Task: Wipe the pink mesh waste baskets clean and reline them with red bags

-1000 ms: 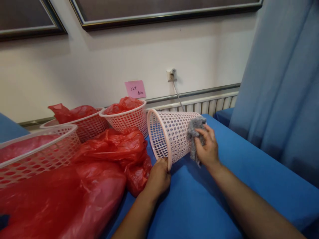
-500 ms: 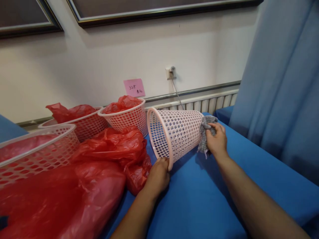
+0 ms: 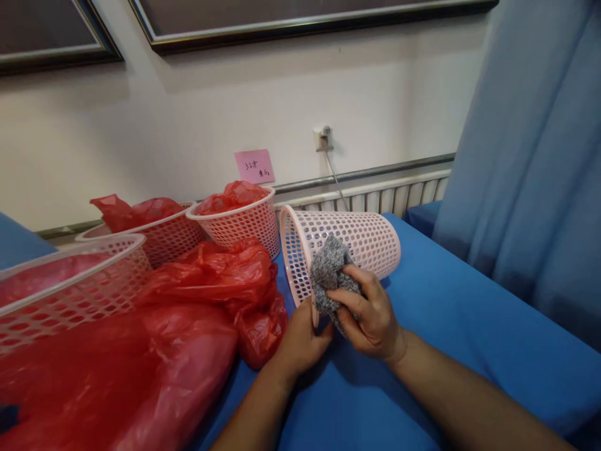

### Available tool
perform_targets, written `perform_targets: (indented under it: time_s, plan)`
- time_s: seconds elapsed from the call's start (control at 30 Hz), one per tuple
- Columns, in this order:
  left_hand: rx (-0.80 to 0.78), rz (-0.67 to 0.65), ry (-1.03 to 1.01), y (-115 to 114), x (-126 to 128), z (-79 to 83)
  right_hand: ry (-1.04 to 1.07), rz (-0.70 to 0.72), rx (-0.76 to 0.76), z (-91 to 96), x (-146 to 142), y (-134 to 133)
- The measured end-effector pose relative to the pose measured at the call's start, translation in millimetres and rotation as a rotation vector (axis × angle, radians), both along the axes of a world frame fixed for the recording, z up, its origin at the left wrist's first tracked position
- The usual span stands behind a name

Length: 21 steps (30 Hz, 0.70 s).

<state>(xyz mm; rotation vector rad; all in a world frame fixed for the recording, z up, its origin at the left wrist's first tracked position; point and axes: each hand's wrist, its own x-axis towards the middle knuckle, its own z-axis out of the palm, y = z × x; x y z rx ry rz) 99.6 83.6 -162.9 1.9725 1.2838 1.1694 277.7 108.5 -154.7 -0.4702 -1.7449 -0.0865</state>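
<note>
A pale pink perforated plastic wastebasket [image 3: 370, 241] lies on its side on the blue-covered table, its open mouth facing left. My left hand [image 3: 303, 341] grips the lower edge of its rim, fingers partly hidden by the rim. In my right hand [image 3: 373, 310] is a bunched grey cloth [image 3: 331, 272], pressed against the outside of the wastebasket close to the rim. To the left of my left hand lies a crumpled red plastic bag [image 3: 220, 275].
Several similar baskets, such as the back one [image 3: 239, 225], stand at left with red bags inside. Behind the table are a radiator [image 3: 399, 193], a wall socket [image 3: 323, 140] and a pink note [image 3: 254, 166]. A blue curtain [image 3: 530, 163] hangs at right.
My right hand has moved the grey cloth left along the wastebasket, from its base end to near the rim. My left hand stays at the rim, its thumb now showing beneath.
</note>
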Motion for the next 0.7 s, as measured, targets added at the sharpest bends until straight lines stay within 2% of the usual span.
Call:
perform_targets:
  time_s: [0.07, 0.17, 0.23, 0.3, 0.37, 0.43, 0.53, 0.6, 0.7]
  plan:
    - [0.095, 0.014, -0.110, -3.8, 0.2, 3.1, -0.036, 0.042, 0.005, 1.0, -1.1, -2.1]
    - [0.186, 0.062, -0.164, -4.6, -5.2, 3.7, -0.078, 0.065, 0.023, 1.0, -4.5, -1.8]
    - [0.203, 0.106, -0.133, -2.5, -10.7, 1.4, -0.089, 0.014, 0.030, -1.6, -4.4, 4.6]
    - [0.205, 0.179, -0.083, -0.1, -15.7, -1.5, -0.036, -0.126, -0.024, -7.0, 3.1, 20.9]
    - [0.195, 0.238, -0.048, 1.6, -19.1, -3.3, 0.087, -0.317, -0.172, -14.9, 19.7, 47.6]
    - [0.178, 0.254, -0.029, 2.0, -20.4, -3.3, 0.233, -0.478, -0.387, -23.6, 41.6, 78.6]
    - [0.165, 0.245, 0.010, 1.3, -19.4, -2.1, 0.448, -0.575, -0.628, -32.0, 65.2, 110.3]
    - [0.160, 0.228, 0.051, 0.7, -17.0, -2.0, 0.486, -0.533, -0.609, -31.2, 64.2, 110.4]
    - [0.131, 0.159, 0.120, -0.3, -11.5, -3.9, 0.347, -0.384, -0.382, -21.9, 40.8, 79.9]
